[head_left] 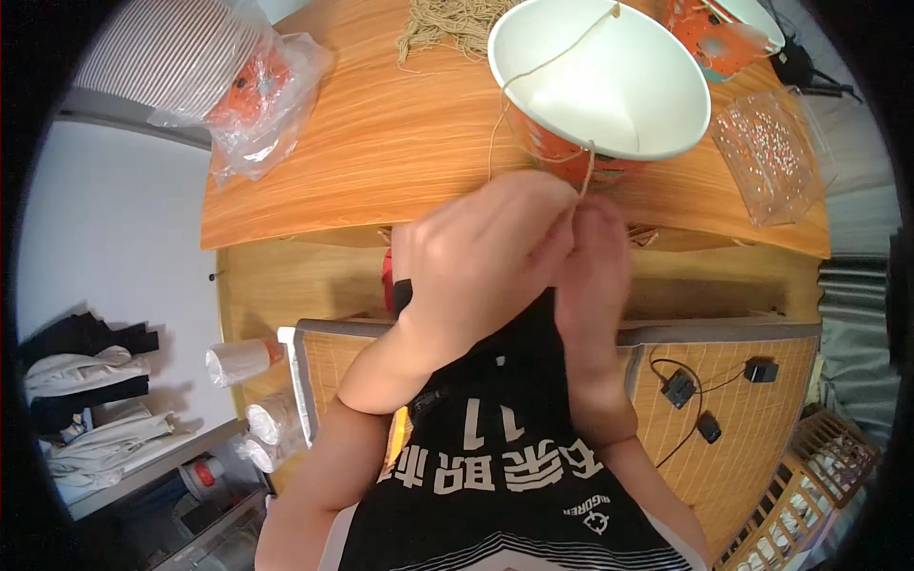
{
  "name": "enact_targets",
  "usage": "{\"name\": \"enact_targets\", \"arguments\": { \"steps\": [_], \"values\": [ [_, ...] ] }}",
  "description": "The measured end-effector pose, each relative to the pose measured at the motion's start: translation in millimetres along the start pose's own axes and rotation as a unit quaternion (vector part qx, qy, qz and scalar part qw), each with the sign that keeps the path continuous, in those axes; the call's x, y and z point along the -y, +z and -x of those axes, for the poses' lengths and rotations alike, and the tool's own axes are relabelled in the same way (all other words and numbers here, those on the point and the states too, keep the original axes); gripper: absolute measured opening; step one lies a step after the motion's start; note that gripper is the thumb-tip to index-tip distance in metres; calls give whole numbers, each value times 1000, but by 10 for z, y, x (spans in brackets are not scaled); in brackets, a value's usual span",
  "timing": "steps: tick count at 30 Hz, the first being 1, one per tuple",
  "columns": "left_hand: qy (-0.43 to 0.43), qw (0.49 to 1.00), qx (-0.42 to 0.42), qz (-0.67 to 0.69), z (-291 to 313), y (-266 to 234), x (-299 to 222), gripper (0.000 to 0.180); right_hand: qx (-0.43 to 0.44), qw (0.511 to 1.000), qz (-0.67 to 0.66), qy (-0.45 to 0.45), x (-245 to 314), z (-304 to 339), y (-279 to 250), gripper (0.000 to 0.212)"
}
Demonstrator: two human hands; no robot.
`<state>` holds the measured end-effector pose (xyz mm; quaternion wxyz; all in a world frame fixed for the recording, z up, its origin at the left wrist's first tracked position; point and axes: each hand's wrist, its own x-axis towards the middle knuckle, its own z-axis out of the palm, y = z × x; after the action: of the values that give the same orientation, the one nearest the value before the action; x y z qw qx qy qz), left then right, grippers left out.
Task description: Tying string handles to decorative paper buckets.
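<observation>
A large paper bucket (595, 71), white inside with a red printed outside, stands tilted toward me at the table's near edge. Tan twine (587, 174) runs from the near rim down between my hands, and another length crosses the bucket's mouth to a knot at the far rim. My left hand (486, 247) is closed, its fingertips pinched around the twine just below the rim. Pressed up against it, my right hand (595, 262) also has its fingers closed at the twine; they are slightly blurred. The twine's end is hidden in the fingers.
Behind the bucket lies a heap of cut twine (457, 30). A bagged stack of buckets (190, 71) is at far left, another bucket (728, 43) at far right. A clear tray of small beads (769, 152) sits on the wooden table (381, 143). Chargers (679, 388) lie beside me.
</observation>
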<state>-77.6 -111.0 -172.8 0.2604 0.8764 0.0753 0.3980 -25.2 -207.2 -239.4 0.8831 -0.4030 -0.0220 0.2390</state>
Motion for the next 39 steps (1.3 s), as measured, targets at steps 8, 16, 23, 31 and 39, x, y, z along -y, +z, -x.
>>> {"name": "enact_targets", "arguments": {
  "steps": [8,16,23,31,39],
  "values": [
    [109,994,-14,19,80,71,168,19,97,976,185,-68,464,-125,134,19],
    [-305,872,-48,380,-238,256,385,14,91,983,157,-14,320,-158,29,19],
    [-276,889,-46,363,-408,56,289,14,50,976,209,-33,362,-195,42,23],
    [-280,923,20,265,-384,454,384,27,45,979,180,-86,397,-203,-32,24],
    [-336,849,-24,408,-485,529,180,21,50,975,193,-101,471,-208,-66,19]
  ]
}}
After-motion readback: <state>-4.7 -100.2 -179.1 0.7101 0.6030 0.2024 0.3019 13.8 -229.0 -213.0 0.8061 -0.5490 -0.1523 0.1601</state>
